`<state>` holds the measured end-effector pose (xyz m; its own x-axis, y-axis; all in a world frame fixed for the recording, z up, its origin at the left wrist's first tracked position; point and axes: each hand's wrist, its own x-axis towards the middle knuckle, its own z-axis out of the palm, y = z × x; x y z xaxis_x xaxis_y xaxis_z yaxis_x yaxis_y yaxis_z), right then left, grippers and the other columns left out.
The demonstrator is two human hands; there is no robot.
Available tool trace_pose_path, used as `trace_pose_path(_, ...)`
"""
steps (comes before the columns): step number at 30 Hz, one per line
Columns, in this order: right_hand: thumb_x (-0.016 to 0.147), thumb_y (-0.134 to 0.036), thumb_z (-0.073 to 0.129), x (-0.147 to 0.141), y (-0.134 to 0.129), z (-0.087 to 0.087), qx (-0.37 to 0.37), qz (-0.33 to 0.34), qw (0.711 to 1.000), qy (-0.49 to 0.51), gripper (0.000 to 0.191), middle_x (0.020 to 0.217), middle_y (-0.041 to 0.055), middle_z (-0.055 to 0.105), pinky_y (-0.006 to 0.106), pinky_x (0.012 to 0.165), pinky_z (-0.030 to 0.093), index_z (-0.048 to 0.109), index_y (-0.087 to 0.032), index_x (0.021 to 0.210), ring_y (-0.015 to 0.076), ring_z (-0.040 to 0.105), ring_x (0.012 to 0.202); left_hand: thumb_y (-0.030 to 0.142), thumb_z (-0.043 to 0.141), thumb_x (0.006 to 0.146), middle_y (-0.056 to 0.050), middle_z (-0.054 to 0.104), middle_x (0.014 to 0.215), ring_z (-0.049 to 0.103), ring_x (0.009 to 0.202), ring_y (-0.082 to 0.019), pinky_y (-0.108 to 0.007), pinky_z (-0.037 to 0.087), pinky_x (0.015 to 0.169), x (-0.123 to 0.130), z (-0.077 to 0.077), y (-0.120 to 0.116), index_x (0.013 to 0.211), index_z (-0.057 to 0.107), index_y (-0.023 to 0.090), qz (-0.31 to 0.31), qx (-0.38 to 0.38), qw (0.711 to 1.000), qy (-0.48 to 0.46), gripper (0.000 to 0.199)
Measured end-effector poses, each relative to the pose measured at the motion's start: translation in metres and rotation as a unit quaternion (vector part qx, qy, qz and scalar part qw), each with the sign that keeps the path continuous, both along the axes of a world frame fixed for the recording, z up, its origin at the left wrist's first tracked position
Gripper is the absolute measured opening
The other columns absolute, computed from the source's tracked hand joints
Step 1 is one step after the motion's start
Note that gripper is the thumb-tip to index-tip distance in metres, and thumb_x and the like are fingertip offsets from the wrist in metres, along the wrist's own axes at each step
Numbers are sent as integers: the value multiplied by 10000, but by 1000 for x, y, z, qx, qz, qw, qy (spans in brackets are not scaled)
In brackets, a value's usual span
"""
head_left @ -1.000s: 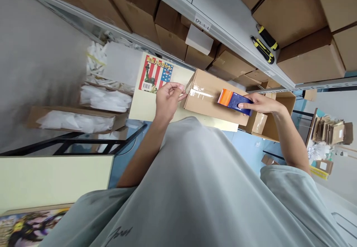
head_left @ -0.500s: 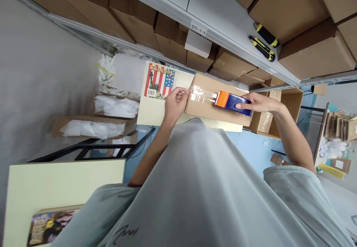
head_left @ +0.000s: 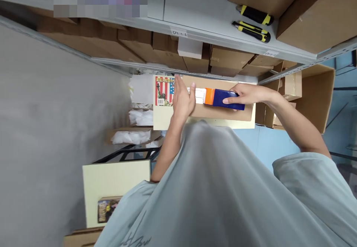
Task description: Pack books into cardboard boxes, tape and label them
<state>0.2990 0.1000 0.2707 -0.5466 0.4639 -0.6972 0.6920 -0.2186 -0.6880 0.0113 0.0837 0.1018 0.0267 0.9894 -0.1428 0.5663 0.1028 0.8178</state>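
Observation:
A long cardboard box (head_left: pixel 228 115) lies on a pale yellow tabletop (head_left: pixel 167 119). My right hand (head_left: pixel 247 93) grips the blue body of a tape dispenser (head_left: pixel 227 99). Its orange head (head_left: pixel 209 96) points left and rests on or close above the box top. A bright, shiny strip of tape (head_left: pixel 199 95) runs between this head and my left hand (head_left: pixel 183 100). That hand lies over the left end of the box, fingers stretched out and thumb apart. Partly behind it is a magazine (head_left: pixel 164 90) with a flag and statue cover.
A grey metal shelf (head_left: pixel 200 10) with cardboard boxes (head_left: pixel 231 57) runs along the far side. Two utility knives (head_left: pixel 252 31) lie on it. An open carton (head_left: pixel 315 98) stands at the right. Another pale table (head_left: pixel 119 180) at lower left carries a picture-covered box (head_left: pixel 107 210).
My left hand has gone from pinching at the box's left edge to lying flat with fingers stretched. The tape dispenser has shifted slightly left over the box. The view has turned.

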Motion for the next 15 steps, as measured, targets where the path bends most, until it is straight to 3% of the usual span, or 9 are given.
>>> trace_pose_path(7, 958, -753, 837, -2, -1, -11, -14, -23, 999, 19, 580, 758, 61, 831, 330, 775, 635, 783, -207, 771, 230, 808, 753, 830, 399, 1134, -243, 283, 1934, 239, 1837, -335, -518, 144, 1515, -4, 1, 2, 1837, 356, 106, 8, 4, 997, 74, 1010)
trace_pose_path(12, 1013, -602, 875, -3, 3, -17, -35, -47, 997, 42, 395, 772, 3, 835, 275, 744, 671, 794, -215, 1020, 214, 846, 778, 849, 337, 1129, -257, 237, 1945, 206, 1846, -343, -525, 156, 1522, -2, 9, 3, 1852, 291, 82, 4, -12, 992, 129, 1055)
trace_pose_path(15, 1088, -487, 817, -4, 4, -11, -49, -43, 997, 42, 290, 819, 7, 850, 245, 740, 668, 762, -203, 1107, 200, 858, 791, 903, 283, 1101, -241, 197, 1959, 178, 1850, -361, -558, 148, 1529, 0, 14, 2, 1867, 232, 81, -1, -20, 989, 145, 1126)
